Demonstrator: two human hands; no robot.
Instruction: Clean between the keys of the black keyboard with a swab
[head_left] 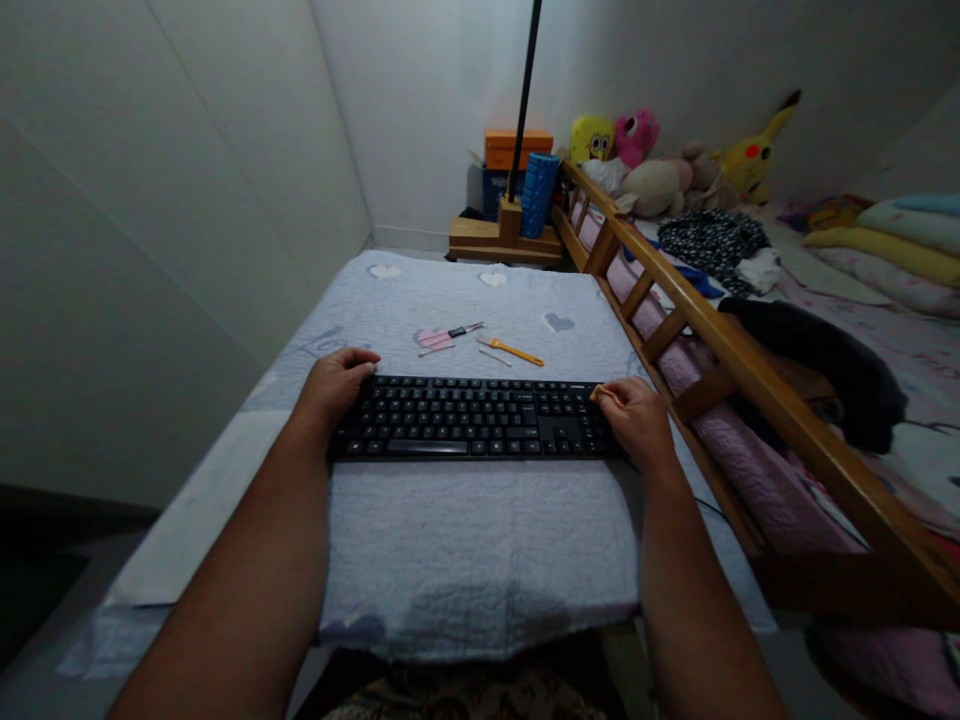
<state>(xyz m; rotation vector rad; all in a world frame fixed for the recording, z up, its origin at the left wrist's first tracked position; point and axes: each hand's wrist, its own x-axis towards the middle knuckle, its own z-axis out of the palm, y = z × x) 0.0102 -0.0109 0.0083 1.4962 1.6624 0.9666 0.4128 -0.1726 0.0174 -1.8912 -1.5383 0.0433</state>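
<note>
The left hand (336, 388) grips one end of the keyboard (450, 415), likely to steady it between both hands; the right hand (637, 415) pinches an orange cloth (605, 396) at the other. Beyond them, a yellow brush (516, 351) lies out of their way.

2 bare forearms (247, 540) are tapering toward the wrists, ending in a bare left hand (337, 386) and right hand (639, 415). At the lap, a patterned garment (465, 698) is showing small tan motifs on dark cloth, dimness blurring their shapes.
</note>
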